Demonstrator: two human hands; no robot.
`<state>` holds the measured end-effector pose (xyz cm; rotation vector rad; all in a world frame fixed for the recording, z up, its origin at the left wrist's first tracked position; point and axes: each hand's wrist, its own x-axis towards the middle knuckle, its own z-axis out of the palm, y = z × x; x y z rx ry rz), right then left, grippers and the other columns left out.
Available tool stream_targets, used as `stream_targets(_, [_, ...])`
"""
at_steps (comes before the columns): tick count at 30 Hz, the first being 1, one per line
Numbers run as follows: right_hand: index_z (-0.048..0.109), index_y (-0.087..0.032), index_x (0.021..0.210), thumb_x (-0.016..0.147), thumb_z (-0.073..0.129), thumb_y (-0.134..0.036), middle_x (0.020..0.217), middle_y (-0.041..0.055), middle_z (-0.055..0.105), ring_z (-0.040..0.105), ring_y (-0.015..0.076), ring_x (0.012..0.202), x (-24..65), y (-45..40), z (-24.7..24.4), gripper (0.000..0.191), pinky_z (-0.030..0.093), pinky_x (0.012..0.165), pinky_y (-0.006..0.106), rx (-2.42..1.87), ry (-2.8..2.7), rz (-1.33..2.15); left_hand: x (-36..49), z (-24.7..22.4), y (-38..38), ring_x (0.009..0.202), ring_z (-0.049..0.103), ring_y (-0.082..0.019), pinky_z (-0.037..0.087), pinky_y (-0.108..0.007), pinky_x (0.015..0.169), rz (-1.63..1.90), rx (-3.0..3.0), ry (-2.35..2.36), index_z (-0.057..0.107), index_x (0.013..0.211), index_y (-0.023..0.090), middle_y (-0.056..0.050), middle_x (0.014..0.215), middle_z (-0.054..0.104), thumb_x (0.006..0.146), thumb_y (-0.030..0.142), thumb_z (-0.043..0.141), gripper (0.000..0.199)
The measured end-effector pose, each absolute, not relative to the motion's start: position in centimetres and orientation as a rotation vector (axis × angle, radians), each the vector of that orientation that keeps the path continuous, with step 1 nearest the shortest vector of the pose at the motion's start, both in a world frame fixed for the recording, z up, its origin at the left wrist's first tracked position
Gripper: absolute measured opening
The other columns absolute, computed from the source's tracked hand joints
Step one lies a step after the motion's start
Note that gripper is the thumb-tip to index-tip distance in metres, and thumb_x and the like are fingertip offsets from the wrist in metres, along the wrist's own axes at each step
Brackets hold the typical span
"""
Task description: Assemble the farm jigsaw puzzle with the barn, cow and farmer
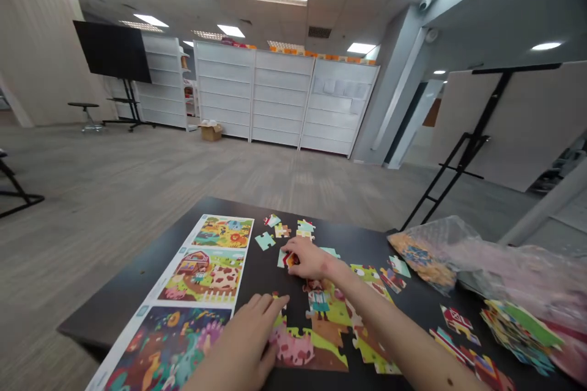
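My right hand (308, 258) reaches over the table, its fingers closed on a jigsaw piece (291, 260) with red and yellow on it. My left hand (251, 331) lies palm down with fingers stretched out, its fingertips by the left edge of a partly joined puzzle (328, 342). That puzzle shows a pink pig, a brown path and a figure in blue; my right forearm hides part of it. Loose pieces lie beyond my right hand, among them a pale blue-green piece (265, 241) and a tan one (282, 230).
A printed picture sheet (243, 284) lies left of the puzzle on the black table (137, 278). To the right are more loose pieces (456, 317), a stack of pieces (518, 333) and clear plastic bags (426, 253). A board on a black stand (477, 116) stands beyond.
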<state>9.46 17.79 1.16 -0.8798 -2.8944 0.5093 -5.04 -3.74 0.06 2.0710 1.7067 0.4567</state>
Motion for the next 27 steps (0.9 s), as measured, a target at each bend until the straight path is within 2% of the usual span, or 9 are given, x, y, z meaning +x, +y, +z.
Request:
stream_targets(2, [0.068, -0.015, 0.129, 0.074, 0.073, -0.020, 0.122, 0.0138, 0.068, 0.060, 0.0301, 0.119, 9.0, 17.8, 1.4, 0.056, 0.043, 0.103, 0.037, -0.911, -2.905, 0.492, -5.0, 0.3, -3.9, 0.144, 0.044, -0.030, 0.035, -0.047, 0.121, 0.455, 2.066, 1.706, 0.042, 0.155, 0.022, -0.010, 0.154, 0.050, 0.086, 0.011, 0.053, 0.071])
stream_targets(7, [0.063, -0.013, 0.135, 0.065, 0.074, -0.024, 0.119, 0.0162, 0.066, 0.062, 0.0332, 0.113, 9.7, 15.7, 2.6, 0.072, 0.048, 0.095, 0.036, -1.002, -2.860, 0.468, -5.1, 0.1, -4.0, 0.142, 0.045, -0.029, 0.037, -0.047, 0.120, 0.513, 2.062, 1.695, 0.040, 0.156, 0.020, -0.012, 0.153, 0.052, 0.084, 0.009, 0.053, 0.073])
stream_targets(10, [0.065, -0.015, 0.132, 0.068, 0.069, -0.024, 0.120, 0.0143, 0.064, 0.063, 0.0292, 0.110, 11.1, 12.8, 3.3, 0.064, 0.048, 0.095, 0.033, -1.092, -2.766, 0.451, -5.1, 0.1, -3.9, 0.141, 0.046, -0.029, 0.038, -0.047, 0.118, 0.544, 2.055, 1.696, 0.040, 0.156, 0.020, -0.012, 0.152, 0.053, 0.083, 0.009, 0.053, 0.074])
stream_targets(13, [0.068, -0.015, 0.121, 0.073, 0.066, -0.025, 0.112, 0.0125, 0.067, 0.064, 0.0281, 0.107, 12.6, 9.3, 2.9, 0.048, 0.047, 0.095, 0.034, -1.221, -2.651, 0.431, -5.1, 0.1, -4.0, 0.140, 0.048, -0.030, 0.039, -0.048, 0.118, 0.572, 2.049, 1.686, 0.040, 0.156, 0.018, -0.012, 0.151, 0.053, 0.083, 0.010, 0.053, 0.074])
stream_targets(16, [0.070, -0.018, 0.101, 0.076, 0.067, -0.026, 0.105, 0.0117, 0.070, 0.066, 0.0291, 0.100, 13.3, 6.8, 1.6, 0.026, 0.048, 0.087, 0.036, -1.357, -2.557, 0.444, -5.1, 0.0, -4.2, 0.142, 0.045, -0.030, 0.035, -0.048, 0.121, 0.580, 2.051, 1.674, 0.037, 0.157, 0.019, -0.010, 0.156, 0.049, 0.082, 0.009, 0.053, 0.078])
stream_targets(18, [0.069, -0.020, 0.092, 0.079, 0.070, -0.033, 0.095, 0.0103, 0.071, 0.066, 0.0295, 0.093, 13.3, 6.2, 0.7, 0.018, 0.047, 0.080, 0.037, -1.437, -2.499, 0.473, -5.1, -0.1, -4.3, 0.144, 0.043, -0.029, 0.033, -0.048, 0.122, 0.579, 2.049, 1.678, 0.036, 0.158, 0.020, -0.010, 0.157, 0.047, 0.082, 0.009, 0.053, 0.079])
stream_targets(20, [0.067, -0.022, 0.083, 0.081, 0.071, -0.039, 0.084, 0.0077, 0.071, 0.066, 0.0278, 0.084, 13.2, 6.5, 0.1, 0.019, 0.045, 0.073, 0.035, -1.486, -2.443, 0.514, -5.1, -0.2, -4.3, 0.142, 0.045, -0.029, 0.036, -0.047, 0.121, 0.584, 2.037, 1.684, 0.037, 0.158, 0.020, -0.010, 0.154, 0.051, 0.083, 0.010, 0.053, 0.078])
stream_targets(23, [0.063, -0.022, 0.071, 0.084, 0.068, -0.038, 0.072, 0.0038, 0.067, 0.062, 0.0228, 0.072, 13.3, 7.3, -0.1, 0.022, 0.041, 0.065, 0.032, -1.468, -2.388, 0.600, -5.1, 0.0, -4.3, 0.142, 0.045, -0.030, 0.037, -0.047, 0.120, 0.574, 2.019, 1.677, 0.039, 0.156, 0.019, -0.011, 0.154, 0.051, 0.083, 0.011, 0.054, 0.076])
stream_targets(27, [0.063, -0.021, 0.069, 0.087, 0.062, -0.030, 0.081, 0.0045, 0.069, 0.062, 0.0211, 0.079, 14.0, 7.9, 0.1, 0.020, 0.043, 0.072, 0.032, -1.314, -2.347, 0.743, -5.2, 0.3, -4.1, 0.144, 0.043, -0.030, 0.035, -0.047, 0.121, 0.540, 2.007, 1.677, 0.039, 0.157, 0.020, -0.010, 0.156, 0.049, 0.083, 0.011, 0.054, 0.076])
